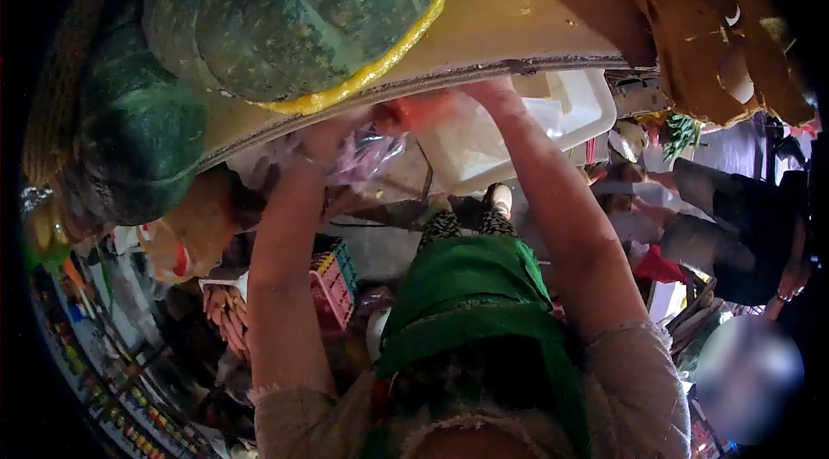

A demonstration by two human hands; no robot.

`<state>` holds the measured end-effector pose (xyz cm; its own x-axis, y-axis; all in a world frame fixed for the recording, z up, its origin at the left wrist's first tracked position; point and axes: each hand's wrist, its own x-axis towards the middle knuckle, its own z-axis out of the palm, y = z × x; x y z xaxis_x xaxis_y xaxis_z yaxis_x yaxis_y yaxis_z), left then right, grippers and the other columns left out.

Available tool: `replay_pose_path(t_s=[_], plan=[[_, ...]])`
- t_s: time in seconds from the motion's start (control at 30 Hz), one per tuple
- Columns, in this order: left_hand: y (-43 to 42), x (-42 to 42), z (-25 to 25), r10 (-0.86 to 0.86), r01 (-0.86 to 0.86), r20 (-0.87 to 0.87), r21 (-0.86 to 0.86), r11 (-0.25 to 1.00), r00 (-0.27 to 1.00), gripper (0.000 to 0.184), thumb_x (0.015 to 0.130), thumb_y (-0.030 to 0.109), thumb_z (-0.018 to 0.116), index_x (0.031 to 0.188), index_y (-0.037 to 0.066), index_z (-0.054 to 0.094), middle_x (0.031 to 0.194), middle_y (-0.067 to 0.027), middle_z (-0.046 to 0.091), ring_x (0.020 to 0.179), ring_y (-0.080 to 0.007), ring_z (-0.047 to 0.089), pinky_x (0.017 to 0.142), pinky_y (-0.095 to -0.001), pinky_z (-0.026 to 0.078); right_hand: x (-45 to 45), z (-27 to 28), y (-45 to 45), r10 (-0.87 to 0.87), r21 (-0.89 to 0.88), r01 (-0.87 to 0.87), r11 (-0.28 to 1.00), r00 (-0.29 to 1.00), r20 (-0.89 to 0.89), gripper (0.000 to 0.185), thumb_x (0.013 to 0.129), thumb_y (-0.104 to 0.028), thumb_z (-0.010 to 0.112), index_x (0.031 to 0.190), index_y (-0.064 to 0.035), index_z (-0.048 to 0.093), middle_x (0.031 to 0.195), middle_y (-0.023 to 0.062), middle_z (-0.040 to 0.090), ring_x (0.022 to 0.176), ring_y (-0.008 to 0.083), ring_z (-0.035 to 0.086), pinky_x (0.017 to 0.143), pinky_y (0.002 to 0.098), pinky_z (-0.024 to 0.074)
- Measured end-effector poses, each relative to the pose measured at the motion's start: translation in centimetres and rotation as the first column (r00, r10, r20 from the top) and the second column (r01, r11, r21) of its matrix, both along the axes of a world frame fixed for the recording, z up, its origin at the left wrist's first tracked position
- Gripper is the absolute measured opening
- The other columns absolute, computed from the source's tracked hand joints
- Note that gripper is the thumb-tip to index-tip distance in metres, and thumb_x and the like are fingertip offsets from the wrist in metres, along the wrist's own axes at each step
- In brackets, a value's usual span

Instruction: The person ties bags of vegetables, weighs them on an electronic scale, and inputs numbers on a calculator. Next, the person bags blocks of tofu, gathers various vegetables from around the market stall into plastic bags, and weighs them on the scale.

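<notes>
My left hand [328, 138] is smeared by motion beside a clear plastic bag [371, 152] with something purplish in it. Whether the fingers grip the bag cannot be made out. A blurred red thing [425, 109], its kind unclear, shows between my two hands. My right hand [490, 89] reaches to the underside of the board's edge, above a white plastic tub [598, 109]; its fingers are hidden. Thin whitish plastic [488, 144] lies in the tub below that hand.
A cut green pumpkin [294, 14] with yellow flesh sits on the board [535, 18] overhead, near a second pumpkin [134, 131]. Pink crates [332, 291] and a container of carrots [229, 316] stand low at left. Another person [734, 230] is at the right.
</notes>
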<state>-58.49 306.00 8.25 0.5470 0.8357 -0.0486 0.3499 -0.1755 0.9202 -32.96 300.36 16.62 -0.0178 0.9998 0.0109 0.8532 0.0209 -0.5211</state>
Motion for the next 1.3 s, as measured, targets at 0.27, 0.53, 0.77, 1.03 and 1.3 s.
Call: replay_pose_path(t_s=[0.27,0.53,0.77,1.03,1.3], plan=[[-2.4,2.1,8.4,-0.057,0.053,-0.1,-0.043,0.998,0.993,0.034,0.099,0.031,0.045,0.116,0.002,0.053,0.107,-0.0125,0.058,0.094,-0.0177,0.054,0.083,-0.0297,0.048,3.6,-5.3,-0.1,-0.007,0.049,0.01,0.999,0.999,-0.052,0.06,0.075,-0.039,0.068,0.127,-0.0126,0.054,0.124,0.0097,0.059,0.115,0.0299,0.055,0.097,0.0445,0.0428],[-1.7,2.8,8.7,-0.076,0.11,-0.251,0.124,0.986,0.965,0.032,0.094,0.025,0.049,0.116,0.002,0.055,0.105,-0.0137,0.06,0.091,-0.0206,0.057,0.081,-0.0314,0.048,8.0,0.6,-6.5,-0.177,-0.208,0.096,0.973,-0.262,-0.949,0.024,0.082,-0.006,0.062,0.104,0.0025,0.062,0.097,0.01,0.067,0.085,0.0212,0.065,0.08,0.0338,0.0523],[-0.1,2.2,10.8,-0.112,0.142,-0.265,0.095,0.985,0.958,0.031,0.09,0.02,0.053,0.116,0.002,0.057,0.103,-0.0148,0.061,0.088,-0.0231,0.059,0.08,-0.0328,0.049,10.6,4.7,-13.0,-0.16,-0.231,0.21,0.95,-0.309,-0.937,0.057,0.09,-0.036,0.057,0.135,-0.0034,0.043,0.129,0.0149,0.053,0.113,0.0276,0.056,0.092,0.04,0.0503],[0.8,3.8,12.9,-0.106,0.16,-0.301,0.161,0.974,0.948,0.033,0.085,0.015,0.058,0.116,0.002,0.058,0.101,-0.016,0.063,0.085,-0.0261,0.061,0.078,-0.0344,0.05,8.0,5.2,-18.7,-0.172,-0.319,0.176,0.931,-0.56,-0.81,0.058,0.089,-0.056,0.047,0.122,-0.0087,0.048,0.102,0.0086,0.058,0.089,0.0241,0.059,0.079,0.0416,0.0495],[-9.8,3.7,18.9,-0.026,0.102,-0.204,0.368,0.924,0.979,0.036,0.08,0.009,0.062,0.116,0.002,0.06,0.099,-0.0173,0.064,0.082,-0.029,0.063,0.076,-0.0361,0.05,7.8,12.5,-23.8,-0.061,-0.264,0.341,0.902,-0.503,-0.862,0.07,0.072,-0.025,0.076,0.131,-0.0021,0.047,0.121,0.0138,0.06,0.107,0.0297,0.06,0.093,0.0438,0.049]])
